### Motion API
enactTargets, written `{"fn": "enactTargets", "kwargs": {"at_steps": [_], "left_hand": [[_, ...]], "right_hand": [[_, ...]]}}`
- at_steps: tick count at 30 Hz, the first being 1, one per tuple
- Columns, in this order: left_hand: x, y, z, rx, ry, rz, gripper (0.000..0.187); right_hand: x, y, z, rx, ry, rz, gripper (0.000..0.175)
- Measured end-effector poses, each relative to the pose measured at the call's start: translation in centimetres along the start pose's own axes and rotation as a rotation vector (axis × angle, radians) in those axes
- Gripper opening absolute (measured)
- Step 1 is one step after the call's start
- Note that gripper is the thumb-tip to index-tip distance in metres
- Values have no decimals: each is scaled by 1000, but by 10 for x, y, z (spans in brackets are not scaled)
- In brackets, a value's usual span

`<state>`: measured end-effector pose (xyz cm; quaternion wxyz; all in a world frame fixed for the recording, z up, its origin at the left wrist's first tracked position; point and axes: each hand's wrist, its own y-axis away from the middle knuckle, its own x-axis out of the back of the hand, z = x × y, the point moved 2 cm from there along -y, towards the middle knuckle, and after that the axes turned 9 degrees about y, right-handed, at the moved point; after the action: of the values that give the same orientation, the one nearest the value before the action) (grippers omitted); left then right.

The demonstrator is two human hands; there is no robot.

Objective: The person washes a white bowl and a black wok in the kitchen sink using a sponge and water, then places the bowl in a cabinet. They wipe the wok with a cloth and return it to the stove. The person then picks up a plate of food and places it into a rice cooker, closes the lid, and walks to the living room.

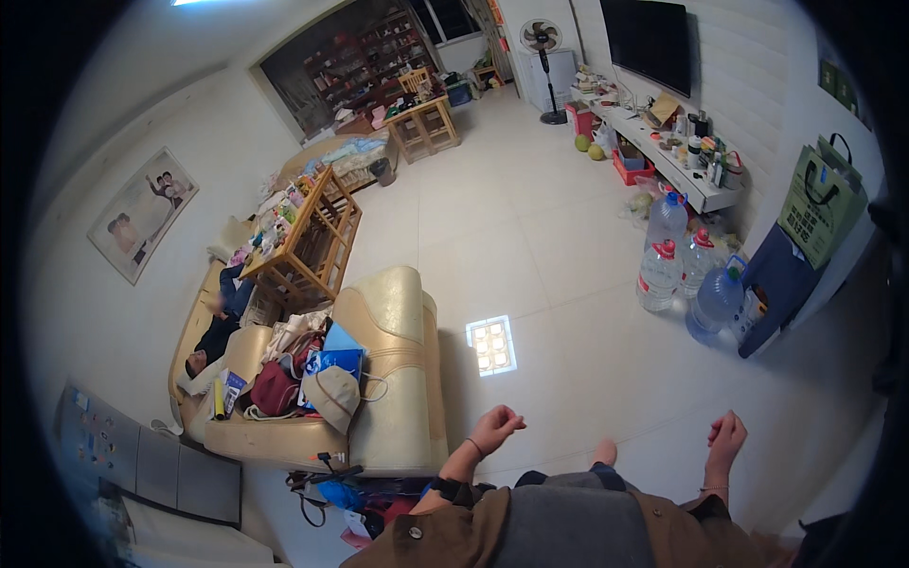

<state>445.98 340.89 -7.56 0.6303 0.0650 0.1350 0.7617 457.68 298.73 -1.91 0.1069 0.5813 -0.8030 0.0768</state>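
Note:
My left hand (499, 429) hangs in front of me with its fingers curled together. Nothing shows in its grasp. It is nearest to the beige leather sofa (387, 341), off to its left and apart from it. My right hand (727, 434) is held out at the right over the tiled floor (561, 369), also with curled fingers and no object visible in them. Between the two hands one bare foot (606, 451) shows on the tiles. A beige bucket hat (332, 396), a dark red bag (275, 389) and other cloth items lie heaped on the sofa.
Several large plastic water bottles (660, 275) stand at the right by a green paper bag (822, 202). A cluttered white TV cabinet (699, 192) and a standing fan (544, 67) line the wall. At left, a person (213, 337) reclines near a wooden table (302, 245).

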Motion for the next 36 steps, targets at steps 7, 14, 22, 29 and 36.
{"fn": "enactTargets", "kwargs": {"at_steps": [7,14,22,29,36], "left_hand": [[-4,-105,59,-59,-96,217,17],[-13,-196,98,10,-299,251,31],[64,-348,150,-183,-158,470,38],[164,-500,299,-445,-58,554,30],[217,-557,498,-703,330,570,15]], "right_hand": [[-69,-158,-32,198,-101,-134,30],[-152,-258,-33,68,-181,-229,34],[-247,-343,-48,162,76,-170,26],[-303,-418,-66,164,35,16,28],[-314,-449,-55,30,61,16,33]]}}
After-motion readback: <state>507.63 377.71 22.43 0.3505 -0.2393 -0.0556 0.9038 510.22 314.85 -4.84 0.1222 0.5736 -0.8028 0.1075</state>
